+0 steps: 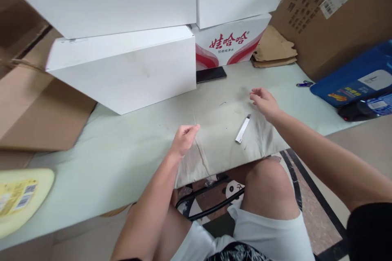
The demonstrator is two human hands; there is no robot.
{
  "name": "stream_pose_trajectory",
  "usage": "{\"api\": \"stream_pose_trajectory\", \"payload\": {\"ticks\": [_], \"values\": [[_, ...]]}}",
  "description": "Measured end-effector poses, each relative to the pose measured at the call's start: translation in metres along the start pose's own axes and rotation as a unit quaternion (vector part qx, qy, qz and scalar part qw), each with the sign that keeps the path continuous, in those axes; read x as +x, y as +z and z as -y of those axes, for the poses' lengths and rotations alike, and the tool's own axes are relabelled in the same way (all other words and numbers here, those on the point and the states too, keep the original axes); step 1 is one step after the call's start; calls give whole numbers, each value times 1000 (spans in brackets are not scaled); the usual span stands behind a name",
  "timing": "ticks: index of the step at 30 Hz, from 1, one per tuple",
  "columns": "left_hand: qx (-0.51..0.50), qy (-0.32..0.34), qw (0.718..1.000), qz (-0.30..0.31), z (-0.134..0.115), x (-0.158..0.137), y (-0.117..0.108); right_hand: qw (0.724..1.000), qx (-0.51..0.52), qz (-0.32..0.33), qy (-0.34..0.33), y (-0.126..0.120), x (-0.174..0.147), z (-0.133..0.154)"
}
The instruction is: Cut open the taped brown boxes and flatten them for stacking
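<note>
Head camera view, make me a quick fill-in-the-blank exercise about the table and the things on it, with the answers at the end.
1. The cutter lying on the table has a ____ handle.
2. The hand nearer to the cutter is the person's ____ one.
3. The large characters on the printed white box are ____.
4. The large container at the right end of the table is mostly ____.

Missing words: white; right; red; blue.

Red-lettered box (230, 42): rear | cardboard pieces (273, 47): stacked beside it | dark bottle (355, 110): beside blue package (346, 77), right | yellow container (23, 216): left
</note>
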State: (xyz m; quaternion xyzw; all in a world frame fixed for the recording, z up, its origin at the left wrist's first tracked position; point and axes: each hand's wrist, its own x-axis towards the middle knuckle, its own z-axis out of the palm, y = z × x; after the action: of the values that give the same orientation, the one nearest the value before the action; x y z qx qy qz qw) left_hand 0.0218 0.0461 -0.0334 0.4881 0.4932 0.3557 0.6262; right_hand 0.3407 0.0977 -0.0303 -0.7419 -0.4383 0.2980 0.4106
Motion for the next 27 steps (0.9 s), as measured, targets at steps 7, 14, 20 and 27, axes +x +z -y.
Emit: {"api": "stream_pose_trajectory", "payload": {"ticks": [7,14,20,27], "values": [[-152,99,968,-171,-28,-17,-35,967,-1,198,-161,50,-83,86],[-324,162,886,-291,-42,-48,-98,818,-25,363,-447,144,-153,182],[-423,228,746,-461,-46,-79,-147,765,-60,375,-520,270,-196,266],[-483,266,656,-517,-49,-99,-174,640,-196,326,-668,403,-244,344]]}}
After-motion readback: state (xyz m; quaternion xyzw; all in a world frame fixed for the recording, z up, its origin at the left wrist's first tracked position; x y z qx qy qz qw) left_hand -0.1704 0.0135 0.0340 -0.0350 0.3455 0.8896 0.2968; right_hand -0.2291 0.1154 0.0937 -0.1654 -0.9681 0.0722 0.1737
